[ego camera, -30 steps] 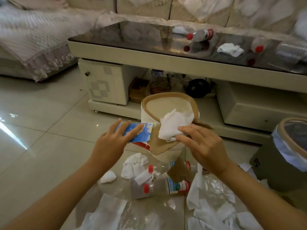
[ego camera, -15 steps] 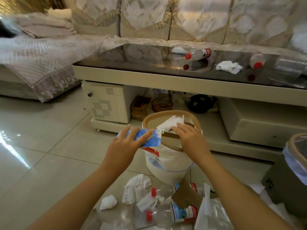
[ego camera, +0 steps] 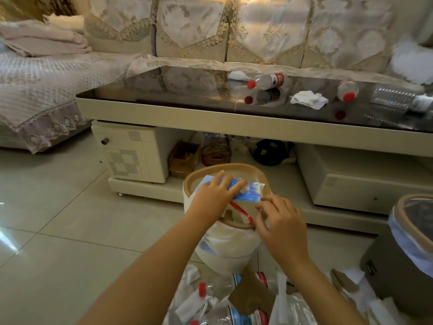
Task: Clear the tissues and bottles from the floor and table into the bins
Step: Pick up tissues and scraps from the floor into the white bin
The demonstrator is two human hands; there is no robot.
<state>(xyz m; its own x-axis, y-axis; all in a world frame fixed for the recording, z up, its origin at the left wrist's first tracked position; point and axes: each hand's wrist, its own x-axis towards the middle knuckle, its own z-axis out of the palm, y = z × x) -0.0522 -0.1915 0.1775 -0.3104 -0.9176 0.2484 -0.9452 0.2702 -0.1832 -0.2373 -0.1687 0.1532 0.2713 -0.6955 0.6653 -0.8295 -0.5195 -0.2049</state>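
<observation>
My left hand (ego camera: 216, 195) holds a blue-and-white wrapper (ego camera: 248, 193) over the white bin (ego camera: 225, 254), fingers curled across it, ready to drop it in. My right hand (ego camera: 281, 221) pinches the bin's rim to steady it. Bottles (ego camera: 246, 316) and tissues (ego camera: 189, 275) litter the tiled floor (ego camera: 70, 231); a red-capped bottle (ego camera: 267, 81) and a crumpled tissue (ego camera: 308, 99) lie on the glossy dark tabletop (ego camera: 187, 90).

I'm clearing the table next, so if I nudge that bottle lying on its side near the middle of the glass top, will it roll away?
Probably. The bottle lies on its side on the glossy table, so it should roll easily. It looks clear and possibly empty, so likely light and quick to skid.
</observation>
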